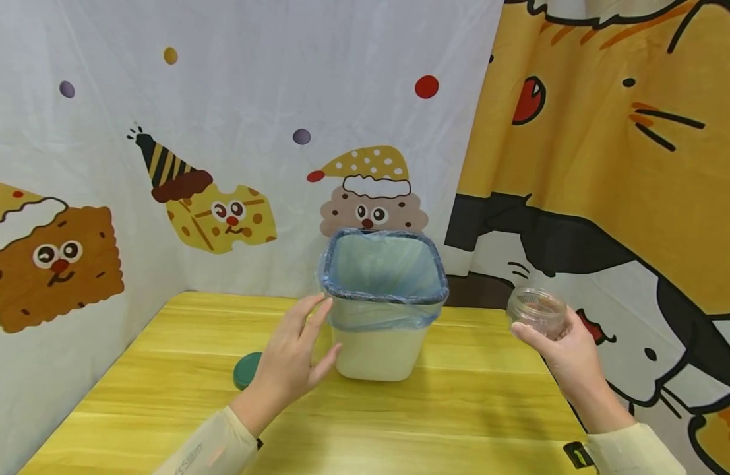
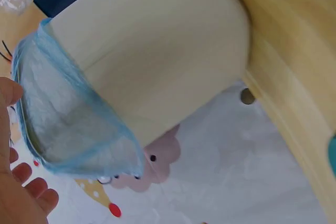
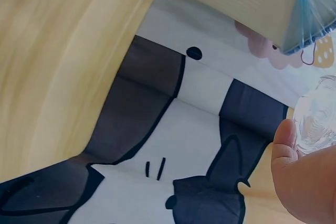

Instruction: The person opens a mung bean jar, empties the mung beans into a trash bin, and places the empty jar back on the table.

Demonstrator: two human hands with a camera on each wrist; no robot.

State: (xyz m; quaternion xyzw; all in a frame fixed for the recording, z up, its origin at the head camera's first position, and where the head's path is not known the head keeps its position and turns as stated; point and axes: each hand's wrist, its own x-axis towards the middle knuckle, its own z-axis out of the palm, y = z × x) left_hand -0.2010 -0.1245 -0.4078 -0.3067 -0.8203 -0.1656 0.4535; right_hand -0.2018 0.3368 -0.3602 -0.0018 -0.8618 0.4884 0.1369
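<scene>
My right hand (image 1: pixel 572 353) grips a clear jar (image 1: pixel 538 311) without a lid, held up over the table's right edge. In the right wrist view the thumb lies against the jar (image 3: pixel 317 116). My left hand (image 1: pixel 290 356) is raised in front of the bin's left side, its fingers loosely spread and holding nothing. A cream bin (image 1: pixel 379 353) stands upright on the table, with a translucent blue bag (image 1: pixel 385 313) folded over its rim. Partly hidden behind the left hand, a green round lid (image 1: pixel 246 371) lies on the table.
The yellow wood-grain table (image 1: pixel 459 409) ends just below my right hand. A white curtain (image 1: pixel 240 86) with cartoon prints hangs behind the bin. On the right hangs an orange cat-print curtain (image 1: pixel 578 165), close to the right hand.
</scene>
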